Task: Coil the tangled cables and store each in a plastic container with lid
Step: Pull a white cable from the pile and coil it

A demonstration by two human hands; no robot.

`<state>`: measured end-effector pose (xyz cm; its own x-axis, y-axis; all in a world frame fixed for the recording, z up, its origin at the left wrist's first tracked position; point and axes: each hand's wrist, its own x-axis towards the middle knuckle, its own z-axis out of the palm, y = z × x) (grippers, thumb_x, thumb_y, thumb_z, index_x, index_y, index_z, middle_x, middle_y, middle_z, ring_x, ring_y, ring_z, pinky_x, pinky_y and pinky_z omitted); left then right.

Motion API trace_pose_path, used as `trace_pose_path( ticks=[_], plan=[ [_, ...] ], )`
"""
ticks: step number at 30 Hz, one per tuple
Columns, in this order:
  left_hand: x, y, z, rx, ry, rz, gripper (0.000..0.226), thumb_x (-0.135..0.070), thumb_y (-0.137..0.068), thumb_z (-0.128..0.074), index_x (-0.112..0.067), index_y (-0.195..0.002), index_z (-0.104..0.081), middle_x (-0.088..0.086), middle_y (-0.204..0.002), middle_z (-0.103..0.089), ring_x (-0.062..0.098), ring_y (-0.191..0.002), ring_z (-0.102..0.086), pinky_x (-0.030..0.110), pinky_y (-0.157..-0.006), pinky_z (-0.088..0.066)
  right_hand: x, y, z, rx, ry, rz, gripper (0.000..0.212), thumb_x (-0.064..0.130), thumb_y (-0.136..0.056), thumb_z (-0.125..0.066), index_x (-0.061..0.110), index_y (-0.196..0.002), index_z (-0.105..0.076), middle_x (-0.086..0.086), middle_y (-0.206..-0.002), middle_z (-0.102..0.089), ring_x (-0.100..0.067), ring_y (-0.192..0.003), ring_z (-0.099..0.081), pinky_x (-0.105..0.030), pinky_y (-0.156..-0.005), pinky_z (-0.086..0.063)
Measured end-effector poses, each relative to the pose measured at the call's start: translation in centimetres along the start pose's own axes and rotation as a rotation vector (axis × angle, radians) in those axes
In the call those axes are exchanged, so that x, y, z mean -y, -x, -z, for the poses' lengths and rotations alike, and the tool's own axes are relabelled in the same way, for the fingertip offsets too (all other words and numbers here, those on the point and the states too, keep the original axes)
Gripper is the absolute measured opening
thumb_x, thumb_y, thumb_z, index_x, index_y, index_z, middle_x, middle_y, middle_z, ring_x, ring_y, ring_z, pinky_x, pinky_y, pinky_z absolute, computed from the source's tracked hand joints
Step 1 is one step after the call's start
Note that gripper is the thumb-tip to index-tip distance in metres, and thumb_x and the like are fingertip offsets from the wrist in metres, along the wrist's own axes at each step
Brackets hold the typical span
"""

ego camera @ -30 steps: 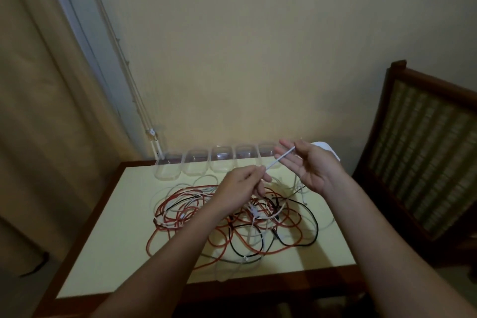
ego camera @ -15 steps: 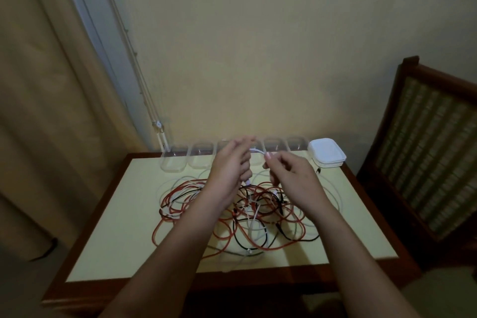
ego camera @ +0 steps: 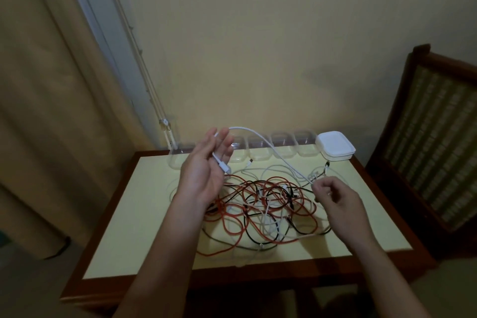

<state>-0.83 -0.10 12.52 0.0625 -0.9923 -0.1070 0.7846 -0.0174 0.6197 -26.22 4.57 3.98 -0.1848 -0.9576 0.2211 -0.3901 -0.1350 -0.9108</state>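
Item: white cable (ego camera: 223, 166). I see it draped over left hand (ego camera: 204, 165), fingers spread, plug on palm; right hand (ego camera: 333, 193) pinches its farther run, just above tangle (ego camera: 263, 204) on table (ego camera: 129, 214). Clear containers (ego camera: 284, 148) line far edge.

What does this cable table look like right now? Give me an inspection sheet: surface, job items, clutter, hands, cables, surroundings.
Surface: pale yellow table, dark wooden rim.
Job's things: clear containers in a row along the back edge, open; white lids stacked at its right end.
Clutter: nothing seen.
Hands: left hand raised, fingers straight, white cable draped across them; right hand pinches that cable lower down.
Cables: tangle of red, black and white ones mid-table, uncoiled.
Surroundings: curtain left, chair right, wall behind.
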Motion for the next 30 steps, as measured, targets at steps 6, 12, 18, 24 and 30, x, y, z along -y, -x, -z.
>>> trace_pose_path(
  ticks=[6,12,18,24,30],
  plan=[
    [1.1,1.0,-0.1,0.061,-0.379,-0.219,0.031,-0.013,-0.102,-0.052,-0.009,-0.133,-0.053,0.013,-0.111,-0.075,0.023,-0.104,-0.072,0.029,-0.089,-0.058,1.8,-1.2,-1.2,0.17,0.506,0.329,0.016,0.023,-0.097,-0.063,0.028,-0.082,-0.061,0.02,-0.071,-0.057,-0.007,-0.073,-0.056,-0.017,-0.062,-0.034],
    [2.5,1.2,0.6,0.198,-0.963,-0.319,0.031,-0.019,-0.104,-0.052,-0.02,-0.135,-0.054,0.002,-0.106,-0.076,0.013,-0.098,-0.073,0.027,-0.087,-0.058,5.1,-1.3,-1.9,0.201,0.575,0.502,0.025,0.041,-0.099,-0.042,0.028,-0.085,-0.057,0.014,-0.077,-0.06,-0.014,-0.073,-0.056,-0.035,-0.06,-0.045],
    [4.5,1.7,-0.3,0.309,-1.033,-0.175,0.029,-0.022,-0.108,-0.043,-0.018,-0.131,-0.061,-0.003,-0.071,-0.063,0.014,-0.052,-0.055,0.023,-0.056,-0.046,7.0,-3.4,-2.9,0.059,0.44,0.53,0.024,0.039,-0.102,-0.046,0.031,-0.082,-0.056,0.016,-0.072,-0.05,-0.012,-0.07,-0.05,-0.036,-0.059,-0.041],
    [4.1,1.3,-2.2,0.204,-0.368,0.24,0.032,-0.014,-0.106,-0.038,-0.003,-0.126,-0.06,-0.007,-0.052,-0.021,0.004,-0.037,-0.015,0.022,-0.041,-0.008,7.6,-3.8,-4.1,0.055,0.209,0.344,0.019,0.041,-0.102,-0.055,0.03,-0.099,-0.069,0.013,-0.087,-0.068,0.001,-0.078,-0.06,-0.021,-0.068,-0.044],
    [4.4,1.2,-2.4,0.128,-0.401,0.138,0.02,-0.022,-0.104,-0.052,-0.009,-0.114,-0.063,-0.005,-0.054,-0.032,0.006,-0.041,-0.027,0.018,-0.039,-0.021,8.1,-3.3,-4.6,0.086,-0.07,0.195,0.038,0.032,-0.104,-0.054,0.022,-0.068,-0.059,0.006,-0.058,-0.059,-0.001,-0.048,-0.043,-0.014,-0.05,-0.032]
  ],
)
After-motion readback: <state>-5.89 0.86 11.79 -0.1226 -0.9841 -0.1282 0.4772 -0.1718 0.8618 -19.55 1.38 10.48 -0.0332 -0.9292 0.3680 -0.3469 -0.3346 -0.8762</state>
